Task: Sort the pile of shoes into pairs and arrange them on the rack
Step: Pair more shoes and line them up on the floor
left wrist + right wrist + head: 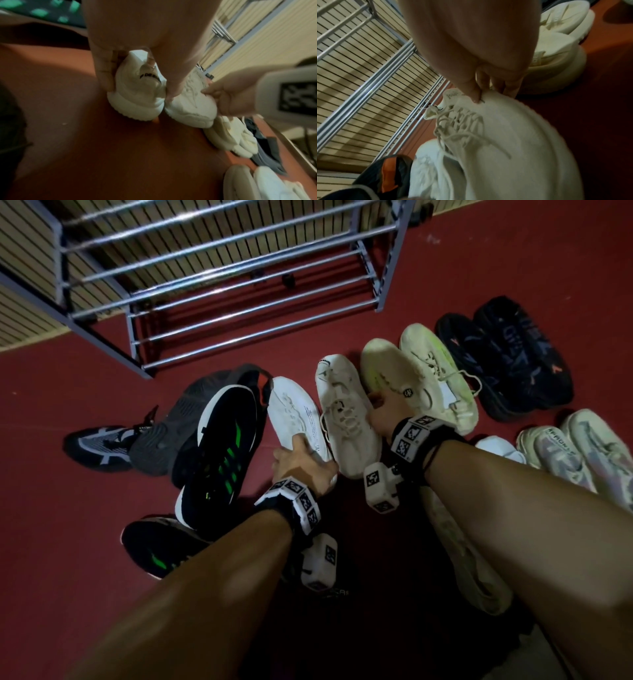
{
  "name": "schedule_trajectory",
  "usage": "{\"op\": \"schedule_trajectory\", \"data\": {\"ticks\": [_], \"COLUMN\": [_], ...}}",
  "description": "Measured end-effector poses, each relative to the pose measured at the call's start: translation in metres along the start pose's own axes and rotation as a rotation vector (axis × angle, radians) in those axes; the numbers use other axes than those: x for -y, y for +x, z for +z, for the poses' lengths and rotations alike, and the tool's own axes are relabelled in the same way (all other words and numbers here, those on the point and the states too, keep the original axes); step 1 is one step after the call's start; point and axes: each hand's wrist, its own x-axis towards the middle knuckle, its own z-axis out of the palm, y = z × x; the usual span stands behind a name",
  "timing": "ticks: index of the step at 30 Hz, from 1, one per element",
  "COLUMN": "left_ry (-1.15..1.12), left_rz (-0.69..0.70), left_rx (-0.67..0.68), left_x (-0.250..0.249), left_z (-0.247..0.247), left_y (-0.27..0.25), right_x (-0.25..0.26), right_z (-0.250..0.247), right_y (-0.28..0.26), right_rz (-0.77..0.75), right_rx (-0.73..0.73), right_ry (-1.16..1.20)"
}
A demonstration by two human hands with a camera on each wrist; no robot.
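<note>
1. The left hand point(301, 460) grips the heel of one white shoe point(296, 412); the left wrist view shows thumb and fingers clamped on either side of the heel. The right hand point(380, 412) holds its mate, the second white shoe point(346, 419), with fingers pinching the collar by the tongue, as the right wrist view shows.
2. Both shoes sit on the red floor point(68, 392) at about the centre of the head view, side by side and nearly touching, toes pointing to 12 o'clock toward the rack point(239, 302).
3. To do this step well, I would bring the two heels level and close the gap, so the pair reads as one unit before lifting.
4. Check they are truly a match: the lacing and sole look alike, but blur hides the details.
5. Lift each shoe by a firm part. The collar pinch on the right looks light and may slip; a deeper hold inside the opening seems safer.
6. The rack stands at 11 o'clock, its bars bare in these views. Set the soles across two bars so neither shoe tips through.
7. Sorted-looking pairs lie at 1 to 3 o'clock; the black and green shoes point(219, 446) at 9 o'clock look unsorted.
</note>
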Motion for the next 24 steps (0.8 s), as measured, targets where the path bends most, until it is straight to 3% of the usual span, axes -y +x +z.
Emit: {"op": "schedule_trajectory", "data": {"ticks": [6, 16, 24], "left_ry": [0.007, 0.014, 0.093], "left_rz": [0.06, -0.009, 0.019], "left_rx": [-0.026, -0.098, -0.089], "left_x": [-0.023, -0.028, -0.024], "left_z": [0.0, 0.016, 0.027], "left_y": [-0.001, 0.001, 0.006], "right_x": [-0.006, -0.002, 0.009], "right_z": [-0.005, -0.005, 0.003], "right_y": [0.006, 0.012, 0.006], "right_rz": [-0.01, -0.052, -0.062], "right_rx": [-0.091, -0.046, -0.011], "right_ry": [-0.038, -0.167, -0.316]}}
